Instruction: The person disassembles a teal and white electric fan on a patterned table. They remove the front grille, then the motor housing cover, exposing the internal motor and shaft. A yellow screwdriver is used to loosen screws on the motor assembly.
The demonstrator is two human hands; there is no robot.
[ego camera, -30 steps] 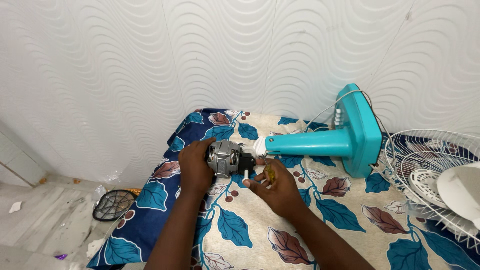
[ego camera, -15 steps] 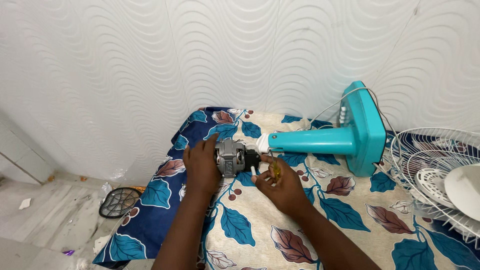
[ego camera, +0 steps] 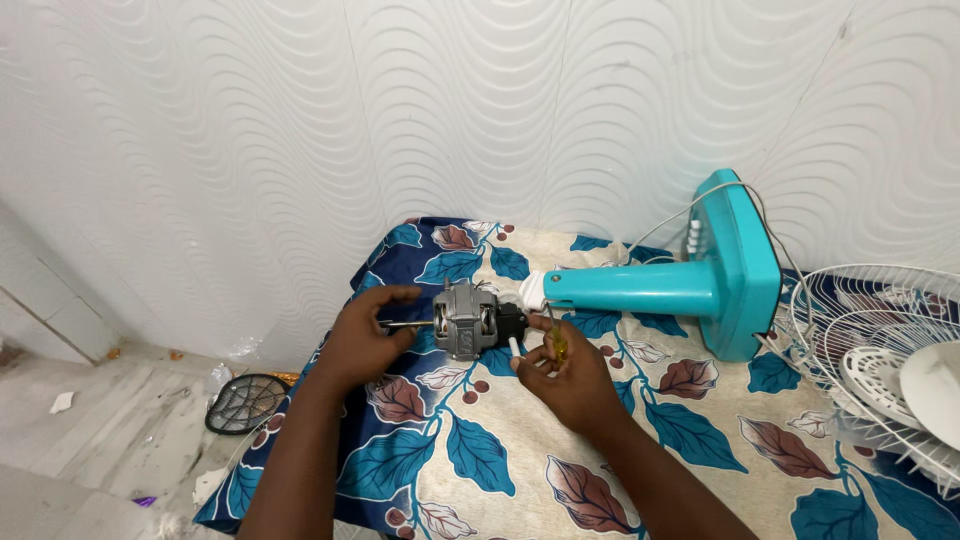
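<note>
A leaf-print cloth (ego camera: 470,460) covers the worktop; on it lie a teal fan stand (ego camera: 690,285) and white grilles (ego camera: 860,350).

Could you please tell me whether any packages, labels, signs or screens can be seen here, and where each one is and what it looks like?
None can be made out: no package, sign or screen shows. The left hand and right hand hold a bare metal fan motor beside the plain teal fan stand; any label on them is too small to tell.
</note>
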